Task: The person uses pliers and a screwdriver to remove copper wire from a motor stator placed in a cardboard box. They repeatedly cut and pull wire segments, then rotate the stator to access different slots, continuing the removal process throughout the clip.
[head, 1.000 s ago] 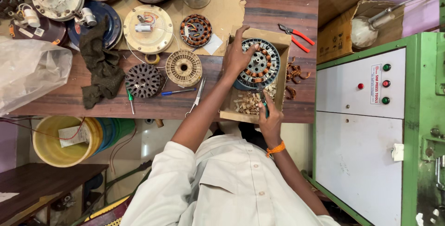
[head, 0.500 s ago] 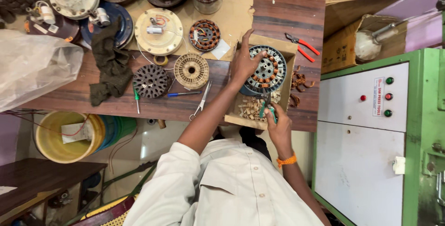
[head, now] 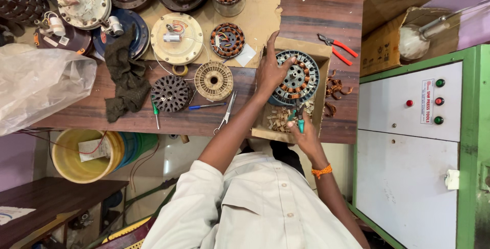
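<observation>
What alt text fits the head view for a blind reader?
A person's left hand steadies a copper-wound stator in a cardboard box on a wooden bench, while the right hand holds a green-handled tool beside it.

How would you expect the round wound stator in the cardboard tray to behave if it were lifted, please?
The stator looks like stacked metal with copper coils, so probably heavy for its size and stiff. It lies flat under the left hand, so unlikely to tip, but it may roll on edge. The exposed windings seem easily damaged.
</observation>
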Motion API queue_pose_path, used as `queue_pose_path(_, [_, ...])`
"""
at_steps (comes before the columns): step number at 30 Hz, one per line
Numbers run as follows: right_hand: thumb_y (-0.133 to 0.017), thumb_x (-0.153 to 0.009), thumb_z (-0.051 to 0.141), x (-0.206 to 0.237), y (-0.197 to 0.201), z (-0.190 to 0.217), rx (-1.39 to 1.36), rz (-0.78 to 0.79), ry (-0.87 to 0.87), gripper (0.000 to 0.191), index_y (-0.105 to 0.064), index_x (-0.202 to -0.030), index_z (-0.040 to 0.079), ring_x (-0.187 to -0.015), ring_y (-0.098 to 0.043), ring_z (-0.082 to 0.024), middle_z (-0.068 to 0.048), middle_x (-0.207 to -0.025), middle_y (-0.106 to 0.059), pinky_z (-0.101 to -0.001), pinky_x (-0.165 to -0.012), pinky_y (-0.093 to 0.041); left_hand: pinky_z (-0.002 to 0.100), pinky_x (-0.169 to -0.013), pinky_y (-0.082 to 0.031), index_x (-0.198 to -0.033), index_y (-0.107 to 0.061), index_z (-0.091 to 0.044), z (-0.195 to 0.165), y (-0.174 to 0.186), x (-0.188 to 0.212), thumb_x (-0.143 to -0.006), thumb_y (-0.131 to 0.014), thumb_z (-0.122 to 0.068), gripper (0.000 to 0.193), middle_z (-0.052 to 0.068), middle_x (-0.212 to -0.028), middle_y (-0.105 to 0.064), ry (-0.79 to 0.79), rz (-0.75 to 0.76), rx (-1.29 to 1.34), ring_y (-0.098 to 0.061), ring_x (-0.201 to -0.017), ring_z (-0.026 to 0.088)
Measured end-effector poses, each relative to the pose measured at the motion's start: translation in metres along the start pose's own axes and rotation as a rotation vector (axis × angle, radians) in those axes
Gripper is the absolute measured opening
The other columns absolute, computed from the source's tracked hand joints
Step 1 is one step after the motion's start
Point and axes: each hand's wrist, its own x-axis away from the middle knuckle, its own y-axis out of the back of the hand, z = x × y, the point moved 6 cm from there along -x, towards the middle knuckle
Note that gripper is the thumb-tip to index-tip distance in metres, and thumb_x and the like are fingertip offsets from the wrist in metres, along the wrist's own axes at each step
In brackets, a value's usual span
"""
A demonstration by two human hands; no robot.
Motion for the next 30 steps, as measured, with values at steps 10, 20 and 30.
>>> queue_pose_path(10, [-0.055,-0.108,0.039,-0.007,-0.052,-0.028,-1.722,0.790,-0.046,0.039,-0.055,-0.129,0.007,-0.084,-0.053,-0.016,-0.001,-0.089,-0.052,-0.0385,-0.080,-0.052,0.056,-0.094,-0.052,-0.159,-0.008,-0.034,-0.005,0.003,0.000,-0.082,-0.082,-0.040,0.108,0.024,-0.128,-0.066,0.027,-0.014,-0.012,-0.066,-0.117,0.044])
queue_pose_path(20, [-0.063,-0.099,0.015,-0.022,-0.023,-0.028,-0.336,0.017,0.034,0.015,-0.057,-0.112,0.008,-0.067,-0.056,-0.014,0.000,-0.077,-0.059,-0.0354,-0.061,-0.051,0.055,-0.091,-0.051,-0.158,-0.019,-0.029,-0.011,0.006,0.007,-0.085,-0.081,-0.039,0.096,0.027,-0.133,-0.064,-0.028,-0.098,-0.011,-0.065,-0.117,0.044])
queue_pose_path(30, [-0.062,-0.100,0.021,0.007,-0.050,-0.010,-1.850,0.726,-0.085,0.017,-0.062,-0.117,0.020,-0.073,-0.049,-0.011,0.003,-0.079,-0.051,-0.0301,-0.069,-0.044,0.052,-0.093,-0.052,-0.156,-0.023,-0.029,-0.016,0.001,0.012,-0.083,-0.081,-0.042,0.094,0.020,-0.126,-0.070,0.010,-0.066,0.012,-0.066,-0.119,0.040])
